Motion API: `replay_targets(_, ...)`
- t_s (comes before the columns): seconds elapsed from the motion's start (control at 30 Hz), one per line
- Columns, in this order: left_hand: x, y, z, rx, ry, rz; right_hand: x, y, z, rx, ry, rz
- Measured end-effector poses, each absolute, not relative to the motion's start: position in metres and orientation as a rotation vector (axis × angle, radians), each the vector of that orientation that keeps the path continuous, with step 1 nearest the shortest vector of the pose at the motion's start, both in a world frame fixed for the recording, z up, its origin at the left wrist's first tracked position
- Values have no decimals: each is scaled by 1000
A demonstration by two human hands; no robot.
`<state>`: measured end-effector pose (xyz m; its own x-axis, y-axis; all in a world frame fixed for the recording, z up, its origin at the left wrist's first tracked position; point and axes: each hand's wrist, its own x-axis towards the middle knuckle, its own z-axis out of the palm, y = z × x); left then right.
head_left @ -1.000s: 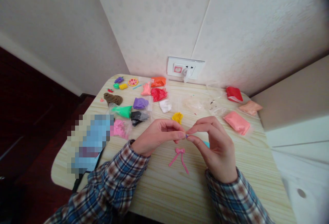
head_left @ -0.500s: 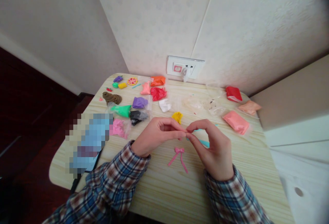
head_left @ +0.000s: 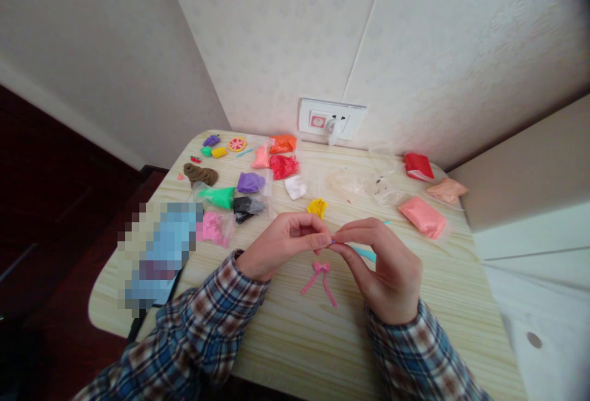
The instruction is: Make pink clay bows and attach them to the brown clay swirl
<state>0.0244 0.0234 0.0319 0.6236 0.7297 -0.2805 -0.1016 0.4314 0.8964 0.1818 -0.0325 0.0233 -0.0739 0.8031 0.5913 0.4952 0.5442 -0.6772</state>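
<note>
My left hand [head_left: 292, 241] and my right hand [head_left: 385, 266] meet fingertip to fingertip above the table. A tiny bit of purple clay [head_left: 332, 242] shows between them, pinched by thumb and forefinger on both sides and mostly covered. Just below my fingers, a pink clay bow [head_left: 322, 268] with two long tails lies flat on the wood. Partly behind my right hand is a light-blue flat tool [head_left: 365, 253]. Beyond my left fingertips sits a lump of yellow clay [head_left: 317, 208].
Bagged clay covers the table's back left, including purple [head_left: 251, 183], green [head_left: 219, 197] and black [head_left: 247, 207]. Small clay fruits [head_left: 219, 152] stand in the far corner. A pixelated phone [head_left: 161, 260] lies left. Coral [head_left: 423, 217] and red [head_left: 418, 166] packs lie right, near a wall socket [head_left: 330, 120].
My right fingers have shifted slightly and spread a little from the left ones, so the purple bit between the fingertips now shows. The bow and bags stay put.
</note>
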Motion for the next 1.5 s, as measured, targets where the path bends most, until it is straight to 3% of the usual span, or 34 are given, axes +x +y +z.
replay_targets(0.7, 29, 19, 35, 1055, 885, 788, 183, -35, 17, -1188, -1817, -86)
replay_targets(1.5, 29, 17, 38, 1027, 787, 683, 181, -33, 19, -1153, -1573, 497)
